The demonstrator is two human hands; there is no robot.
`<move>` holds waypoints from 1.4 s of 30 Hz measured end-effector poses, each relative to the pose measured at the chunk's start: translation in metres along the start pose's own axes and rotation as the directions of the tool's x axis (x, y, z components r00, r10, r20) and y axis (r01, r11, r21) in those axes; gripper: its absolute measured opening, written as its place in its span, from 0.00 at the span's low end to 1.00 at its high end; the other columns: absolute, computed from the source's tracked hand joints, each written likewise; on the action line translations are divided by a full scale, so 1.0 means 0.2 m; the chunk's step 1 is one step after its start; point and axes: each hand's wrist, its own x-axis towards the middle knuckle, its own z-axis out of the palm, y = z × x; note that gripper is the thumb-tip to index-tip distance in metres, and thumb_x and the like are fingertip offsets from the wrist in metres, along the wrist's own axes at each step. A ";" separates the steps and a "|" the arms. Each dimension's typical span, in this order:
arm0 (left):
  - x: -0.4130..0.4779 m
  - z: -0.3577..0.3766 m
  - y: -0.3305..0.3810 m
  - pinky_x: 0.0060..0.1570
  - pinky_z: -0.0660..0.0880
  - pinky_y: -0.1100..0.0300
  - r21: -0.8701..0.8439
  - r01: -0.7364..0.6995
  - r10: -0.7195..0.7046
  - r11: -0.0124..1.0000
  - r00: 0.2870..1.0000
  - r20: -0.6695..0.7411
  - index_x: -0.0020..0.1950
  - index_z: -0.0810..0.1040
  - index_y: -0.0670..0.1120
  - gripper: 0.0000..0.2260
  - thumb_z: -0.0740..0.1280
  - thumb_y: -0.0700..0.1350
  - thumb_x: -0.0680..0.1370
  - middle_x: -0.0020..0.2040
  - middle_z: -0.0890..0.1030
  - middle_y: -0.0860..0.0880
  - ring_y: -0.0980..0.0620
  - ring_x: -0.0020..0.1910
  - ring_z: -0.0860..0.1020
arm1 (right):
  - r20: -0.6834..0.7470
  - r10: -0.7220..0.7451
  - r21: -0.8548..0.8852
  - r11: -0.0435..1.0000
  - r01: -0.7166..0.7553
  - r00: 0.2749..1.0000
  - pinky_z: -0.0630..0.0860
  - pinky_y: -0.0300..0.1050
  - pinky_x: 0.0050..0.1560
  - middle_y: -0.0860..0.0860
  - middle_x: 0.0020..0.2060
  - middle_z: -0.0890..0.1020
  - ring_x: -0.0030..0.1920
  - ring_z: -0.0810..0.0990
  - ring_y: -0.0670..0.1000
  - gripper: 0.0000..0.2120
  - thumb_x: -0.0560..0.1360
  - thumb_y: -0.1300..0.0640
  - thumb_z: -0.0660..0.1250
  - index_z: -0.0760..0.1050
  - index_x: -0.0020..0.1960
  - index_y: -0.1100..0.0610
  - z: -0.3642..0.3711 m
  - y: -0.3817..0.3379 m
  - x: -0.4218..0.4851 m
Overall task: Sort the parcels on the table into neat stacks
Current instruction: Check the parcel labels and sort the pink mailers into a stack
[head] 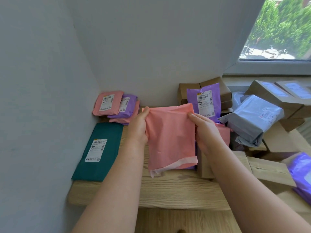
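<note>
Two grips on pink plastic mailer parcel (170, 138): left hand (137, 130), right hand (204, 130), fingers curled round top corners. Hung upright over wooden surface (168, 187), long axis vertical; pink-and-purple mailer stack (116, 106) lay far-left, nearer left hand.

A pale grey wall (42, 81) is filling the left of the frame, meeting a second wall (151, 47) in a corner at upper centre. A window (277, 31) is sitting in the upper right, its white frame (269, 66) running below the glass. Sunlit green trees (286, 19) are showing outside.
</note>
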 end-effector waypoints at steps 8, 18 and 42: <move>0.03 -0.07 0.06 0.46 0.79 0.55 -0.234 -0.040 0.001 0.971 0.986 -0.165 0.50 0.77 0.44 0.06 0.68 0.47 0.80 0.49 0.83 0.44 0.50 0.42 0.81 | 0.250 0.052 -0.262 0.965 0.016 0.967 0.82 0.43 0.41 0.54 0.42 0.86 0.39 0.85 0.50 0.08 0.76 0.62 0.71 0.80 0.55 0.57 -0.05 0.04 -0.06; 0.00 -0.08 -0.06 0.58 0.79 0.44 0.309 0.029 -0.077 0.951 0.987 0.144 0.67 0.76 0.45 0.31 0.81 0.46 0.66 0.56 0.85 0.46 0.45 0.56 0.83 | 0.098 -0.137 -0.177 0.972 0.153 0.986 0.82 0.42 0.40 0.57 0.41 0.86 0.38 0.84 0.53 0.10 0.76 0.65 0.71 0.80 0.56 0.57 -0.03 0.03 -0.04; 0.00 -0.07 -0.09 0.57 0.79 0.49 0.190 -0.105 0.086 0.976 0.991 0.107 0.64 0.78 0.42 0.23 0.78 0.39 0.70 0.56 0.84 0.45 0.45 0.57 0.81 | 0.002 -0.440 -0.723 0.620 0.305 0.898 0.68 0.43 0.44 0.52 0.43 0.80 0.44 0.77 0.51 0.09 0.75 0.52 0.72 0.82 0.41 0.57 0.01 0.00 -0.03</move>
